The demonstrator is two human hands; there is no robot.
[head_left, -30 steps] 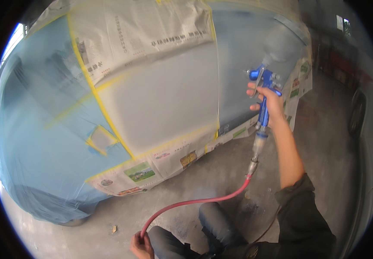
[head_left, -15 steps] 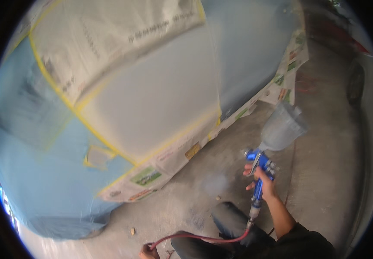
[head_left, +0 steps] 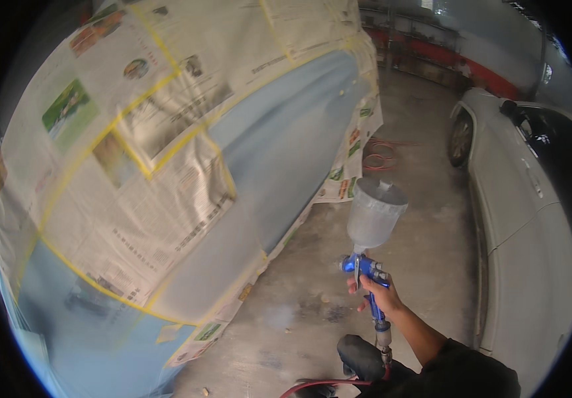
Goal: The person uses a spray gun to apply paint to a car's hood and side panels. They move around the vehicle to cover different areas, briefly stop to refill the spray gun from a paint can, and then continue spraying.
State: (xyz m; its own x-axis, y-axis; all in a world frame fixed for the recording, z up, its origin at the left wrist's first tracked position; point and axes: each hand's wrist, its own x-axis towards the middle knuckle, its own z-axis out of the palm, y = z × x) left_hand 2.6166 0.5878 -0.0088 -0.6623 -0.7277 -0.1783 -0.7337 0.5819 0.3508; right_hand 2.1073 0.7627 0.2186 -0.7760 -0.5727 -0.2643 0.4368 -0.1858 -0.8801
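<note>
In my right hand [head_left: 385,298] is a blue spray gun [head_left: 364,265], my fingers closed round its grip and trigger. A translucent greyish cup [head_left: 374,215] stands upright on top of the gun. From the grip's lower end a red air hose [head_left: 322,383] runs left across my legs and out at the lower edge. To the left is a masked car body, with a blue panel [head_left: 286,139] beyond a pale grey panel [head_left: 210,265]. Newspaper sheets [head_left: 167,232] and yellow tape surround them. The gun's nozzle points left toward the panels without touching them. My left hand is out of view.
A white car [head_left: 528,265] stands along the right side. Coiled red hose [head_left: 380,161] lies on the concrete floor [head_left: 312,259] farther ahead. At the far end is a shelf or bench against a red and white wall [head_left: 491,78].
The view has swung up and right, bringing in more of the white car and far wall. My left hand, earlier on the hose, has left the picture. The right hand still grips the spray gun.
</note>
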